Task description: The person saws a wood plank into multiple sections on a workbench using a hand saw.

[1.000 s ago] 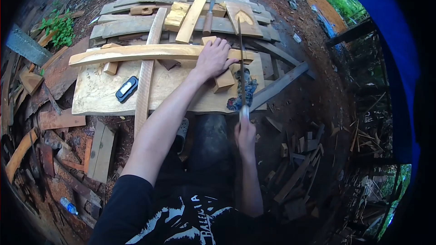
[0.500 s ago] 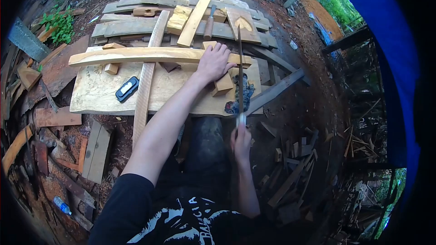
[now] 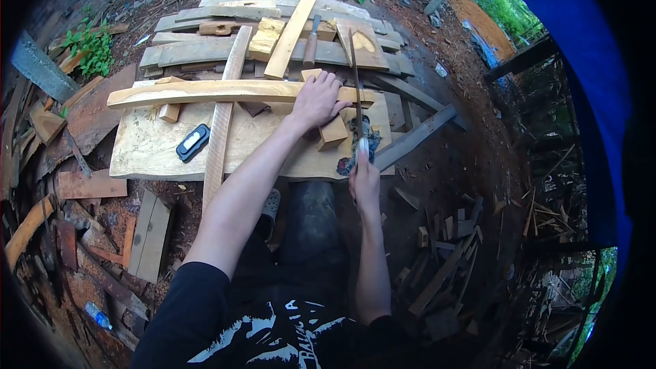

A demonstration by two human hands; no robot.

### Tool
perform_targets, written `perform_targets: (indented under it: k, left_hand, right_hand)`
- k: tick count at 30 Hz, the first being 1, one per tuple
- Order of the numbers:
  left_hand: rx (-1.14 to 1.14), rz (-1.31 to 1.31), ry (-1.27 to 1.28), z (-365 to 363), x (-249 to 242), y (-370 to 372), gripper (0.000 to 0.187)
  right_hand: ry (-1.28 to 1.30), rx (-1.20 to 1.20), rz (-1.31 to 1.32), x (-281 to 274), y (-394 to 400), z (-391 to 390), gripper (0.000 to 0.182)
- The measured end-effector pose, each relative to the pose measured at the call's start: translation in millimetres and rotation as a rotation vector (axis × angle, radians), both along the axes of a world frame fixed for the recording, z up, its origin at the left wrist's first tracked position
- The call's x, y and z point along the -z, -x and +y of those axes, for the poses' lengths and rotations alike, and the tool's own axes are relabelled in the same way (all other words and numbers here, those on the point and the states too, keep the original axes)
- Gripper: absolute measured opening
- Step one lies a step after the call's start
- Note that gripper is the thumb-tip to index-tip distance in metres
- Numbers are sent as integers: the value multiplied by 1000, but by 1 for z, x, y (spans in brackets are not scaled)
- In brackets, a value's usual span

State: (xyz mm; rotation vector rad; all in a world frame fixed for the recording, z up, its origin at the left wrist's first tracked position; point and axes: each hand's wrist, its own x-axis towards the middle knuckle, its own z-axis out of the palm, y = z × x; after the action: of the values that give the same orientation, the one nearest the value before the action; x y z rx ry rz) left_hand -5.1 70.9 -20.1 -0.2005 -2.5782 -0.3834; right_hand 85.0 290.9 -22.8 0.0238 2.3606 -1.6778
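Note:
My left hand [image 3: 316, 101] presses down over a long, slightly curved wooden bar [image 3: 205, 91], fingers on top and thumb out to the right. Under that bar, a short wooden block [image 3: 333, 134] juts toward me below my palm. My right hand [image 3: 365, 181] grips the pale handle of a handsaw [image 3: 357, 89]. Its thin blade points away from me and crosses the bar close to its right end. Beneath the saw a dark, crumpled rag [image 3: 369, 138] lies on the thick plank top [image 3: 157, 154].
A lengthwise wooden strip [image 3: 222, 123] runs under the bar. Left of it sits a black-cased object [image 3: 193, 142]. A chisel [image 3: 311, 48] and a yellow board [image 3: 292, 34] lie farther back. Offcuts [image 3: 444, 253] litter the ground at right, and a blue tarp [image 3: 567, 61] hangs there.
My right hand has pushed the saw forward, away from me, so its handle is now nearer the bar. My left hand keeps its place on the bar. The whole view has shifted slightly.

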Motion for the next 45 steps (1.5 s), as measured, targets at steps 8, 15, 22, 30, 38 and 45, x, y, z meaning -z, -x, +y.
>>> perform_targets:
  k: [8, 15, 22, 30, 38, 45]
  left_hand:
    - [-21, 26, 9, 1, 3, 1, 53]
    - [-40, -52, -15, 3, 1, 3, 55]
    - [10, -95, -23, -1, -3, 3, 54]
    - [5, -68, -16, -3, -1, 2, 54]
    - [-50, -70, -38, 2, -1, -1, 55]
    - [-53, -52, -57, 3, 0, 1, 52]
  right_hand:
    - [81, 75, -49, -6, 23, -26, 67]
    - [69, 2, -83, -1, -108, 53, 54]
    - [71, 22, -163, -18, -140, 67, 53]
    - [7, 15, 48, -5, 31, -31, 66]
    - [156, 32, -58, 3, -2, -11, 59]
    - [183, -16, -119, 2, -147, 70, 51]
